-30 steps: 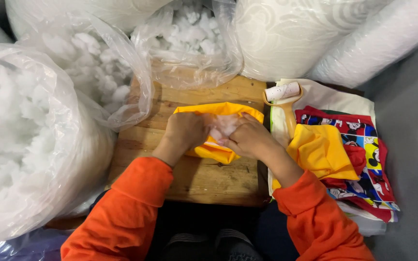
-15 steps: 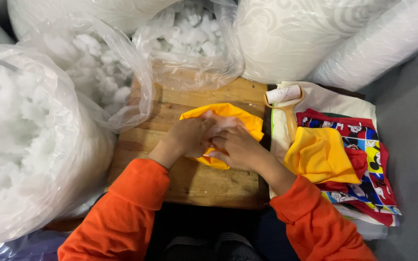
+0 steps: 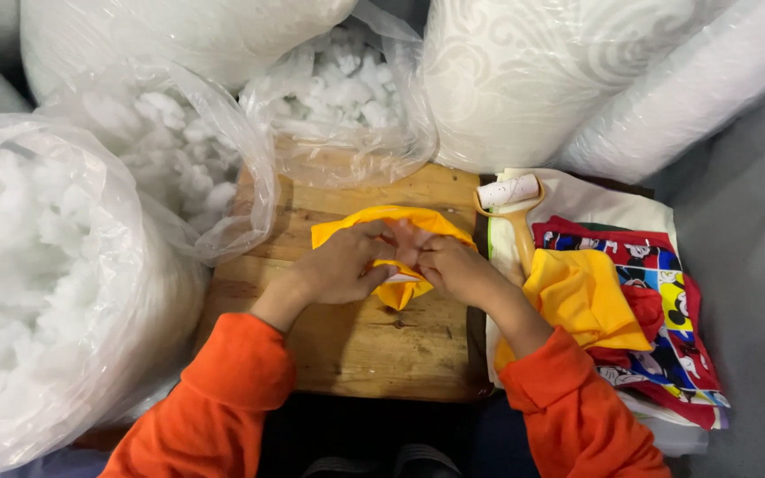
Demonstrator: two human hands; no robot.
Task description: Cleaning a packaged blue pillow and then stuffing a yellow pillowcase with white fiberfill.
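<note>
fingers (image 3: 381, 241) of both hands pinch a crumpled yellow fabric cover (image 3: 418, 221), white stuffing showing.

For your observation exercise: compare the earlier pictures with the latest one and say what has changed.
The white stuffing seen earlier at the yellow fabric cover is now hidden; left hand and right hand have closed together over its opening. Lint roller, fabric pile and stuffing bags stayed put.
</note>
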